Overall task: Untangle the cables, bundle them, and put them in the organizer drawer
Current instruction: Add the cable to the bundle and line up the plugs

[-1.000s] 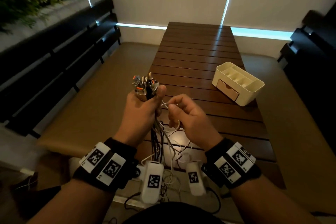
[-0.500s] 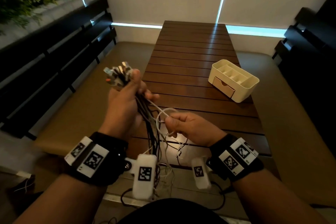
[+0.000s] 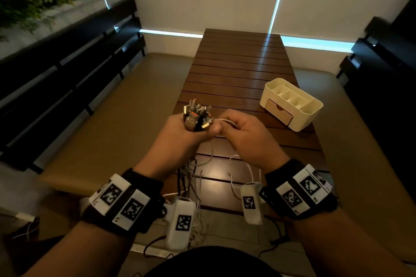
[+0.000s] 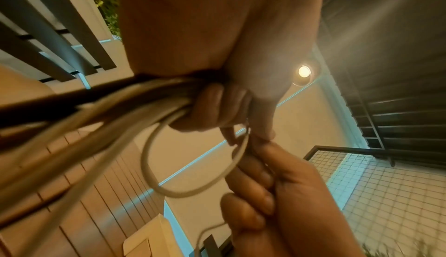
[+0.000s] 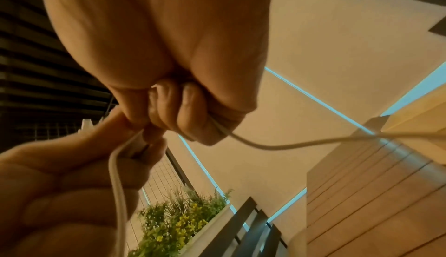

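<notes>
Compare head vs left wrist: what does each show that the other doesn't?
Head only: the connector ends sticking up out of the left hand, the organizer on the table with its drawer closed, and loose cable tails hanging below the hands.
Left wrist only: a white cable loop between the hands, and the cable bundle under the curled left fingers.
Both: the right hand pinching the white cable beside the left.

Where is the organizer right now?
In the head view the organizer sits on the wooden table near its right edge, beyond the right hand, drawer closed.
</notes>
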Demonstrator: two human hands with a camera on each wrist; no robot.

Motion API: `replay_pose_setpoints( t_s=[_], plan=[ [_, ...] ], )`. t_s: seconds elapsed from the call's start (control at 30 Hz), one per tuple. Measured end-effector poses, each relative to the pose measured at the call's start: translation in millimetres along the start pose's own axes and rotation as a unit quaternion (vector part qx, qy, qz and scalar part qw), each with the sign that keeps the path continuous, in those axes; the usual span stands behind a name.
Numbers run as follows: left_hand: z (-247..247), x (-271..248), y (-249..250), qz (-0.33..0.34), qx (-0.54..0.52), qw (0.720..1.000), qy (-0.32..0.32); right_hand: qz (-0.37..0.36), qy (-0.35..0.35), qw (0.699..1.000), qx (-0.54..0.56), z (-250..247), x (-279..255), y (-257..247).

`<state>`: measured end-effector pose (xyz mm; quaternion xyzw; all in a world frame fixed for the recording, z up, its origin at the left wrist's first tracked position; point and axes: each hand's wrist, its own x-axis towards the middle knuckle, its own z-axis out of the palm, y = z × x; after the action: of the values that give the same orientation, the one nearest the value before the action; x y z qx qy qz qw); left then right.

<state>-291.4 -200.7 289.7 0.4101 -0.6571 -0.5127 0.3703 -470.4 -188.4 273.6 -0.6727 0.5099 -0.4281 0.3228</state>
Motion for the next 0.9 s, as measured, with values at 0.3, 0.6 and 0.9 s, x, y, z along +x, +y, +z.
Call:
replay_pose_setpoints(
  t_s=[0.3, 0.6, 0.9],
  plan=[
    [-27, 6, 1, 0.029, 0.148, 0.988, -0.015, 0.091, -0.027, 0.986, 0.137, 0, -11, 14],
    [-63, 8, -25, -0.037, 0.131, 0.990, 0.027, 0.225, -0.018, 0.971, -0.079, -42, -36, 29],
    [-18, 19, -8, -0.005, 0.110, 0.986, -0.123, 0.191, -0.100, 0.967, -0.139, -6, -20, -5]
  ],
)
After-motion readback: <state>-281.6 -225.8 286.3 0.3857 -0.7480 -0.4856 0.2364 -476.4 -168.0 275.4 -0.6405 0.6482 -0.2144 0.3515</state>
